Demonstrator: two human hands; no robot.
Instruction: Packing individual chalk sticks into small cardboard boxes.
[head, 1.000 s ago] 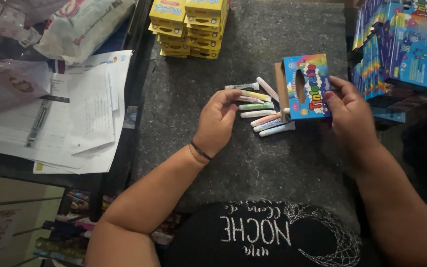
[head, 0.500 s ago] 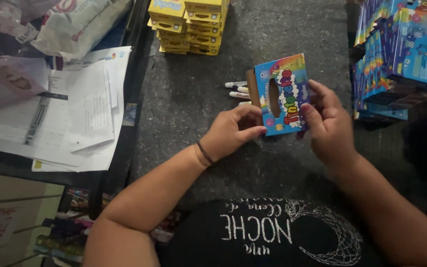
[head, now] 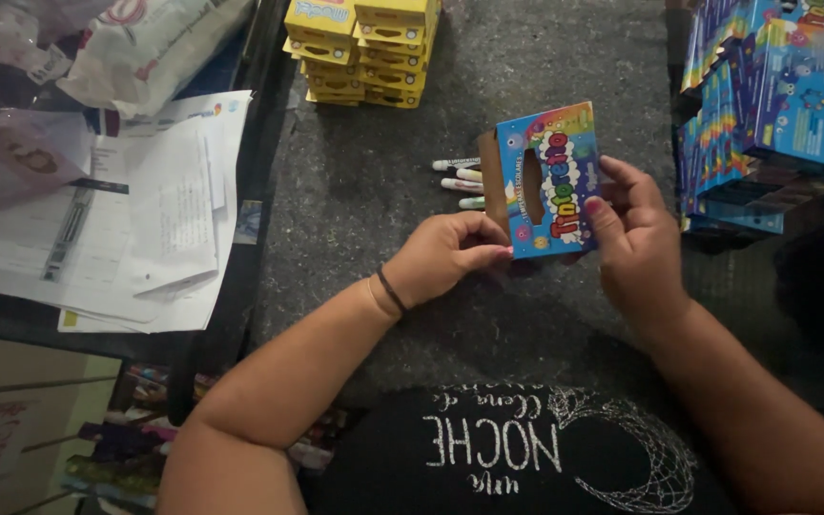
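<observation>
Head view:
Box: blue rainbow-printed cardboard marker box (head: 552, 181), held above grey felt mat (head: 374, 229), contents hidden.
L hand (head: 445, 256): fingers curled, pinching box's lower-left corner.
R hand (head: 633, 234): closed on box's right edge.
Loose: white-barrelled markers (head: 458, 181) on mat, partly behind box.
Stacks: yellow boxes (head: 360, 48) top; blue boxes (head: 774, 95) right.

I hold a flat blue box (head: 547, 181) with rainbow colours and an oval window, upright between my left hand (head: 445, 256) and right hand (head: 633, 234), above the grey mat. At the top of the mat stands a stack of yellow boxes (head: 362, 50). To my right, piled blue boxes (head: 774, 95) lean together, printed with coloured dots. At the top left lie crinkled plastic bags (head: 145, 48), white with red and blue print.
</observation>
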